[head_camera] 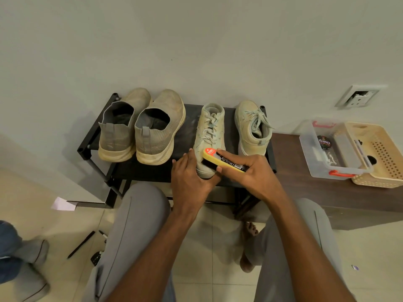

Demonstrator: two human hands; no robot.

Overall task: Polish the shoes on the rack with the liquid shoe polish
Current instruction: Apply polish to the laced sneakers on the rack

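We are on the pale lace-up shoe (209, 136), third from the left on the black rack (91, 147) at centre frame, its long axis running from the heel near us up the picture to the toe by the wall. Our left hand (189, 177) has its grip wrapped round the heel end, steadying it. Our right hand (250, 171) has its grip closed on the yellow-backed brush (220, 159), which lies crosswise over the heel, bristles down and touching the shoe, its orange tip pointing to the upper left. So the shoe stretches away up-frame from both grips, and the brush sits at right angles to that line; we judge any stroke along the upper has to travel up the frame towards the laces, with the right hand doing the work. We judge this is brushing, and no liquid polish bottle is in either hand. Its partner shoe (253, 127) stands just to the right, tilted. Two grey knit sneakers (139, 127) sit at the rack's left end. Right of the rack, on the dark table (305, 188), a clear plastic box (327, 149) holds a round tin and touches a cream basket (379, 153)
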